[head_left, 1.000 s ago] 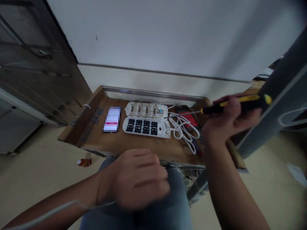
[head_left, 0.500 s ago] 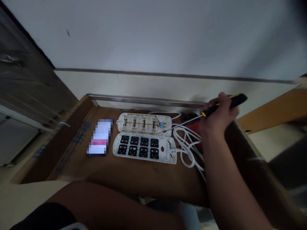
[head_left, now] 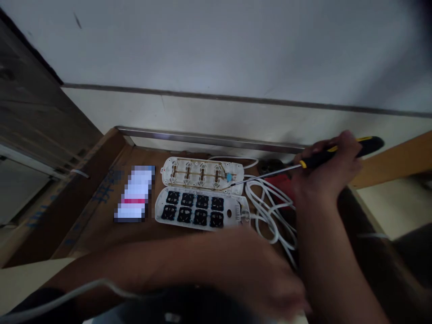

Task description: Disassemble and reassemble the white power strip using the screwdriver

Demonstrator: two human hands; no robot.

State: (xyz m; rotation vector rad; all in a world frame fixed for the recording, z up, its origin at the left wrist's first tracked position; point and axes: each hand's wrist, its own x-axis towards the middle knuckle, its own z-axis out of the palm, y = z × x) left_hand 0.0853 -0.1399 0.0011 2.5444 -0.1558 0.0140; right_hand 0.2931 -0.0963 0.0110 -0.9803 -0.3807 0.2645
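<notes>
My right hand (head_left: 326, 168) is wrapped round the black and yellow handle of a screwdriver (head_left: 280, 171). The screwdriver's long thin shaft slants down to the left, and its tip is at the lower right part of an opened white power strip half (head_left: 184, 173) with brass strips and a small blue part. Whether the tip touches it, I cannot tell. Below lies the other power strip half (head_left: 231, 219), holding several black socket inserts. My left hand (head_left: 263, 270) is in front of this half, low in the view and blurred; its fingers are too smeared to read.
A phone (head_left: 135, 193) with a lit, pixelated screen lies to the left on the cardboard (head_left: 101, 225). White cable (head_left: 266, 211) is coiled at the right, beside a red item (head_left: 280, 191). A pale panel (head_left: 202, 112) stands behind.
My left hand has swung up and right from the bottom edge, covering the small screws seen before. The right hand and screwdriver handle appear farther right, while the tip stays at the upper half.
</notes>
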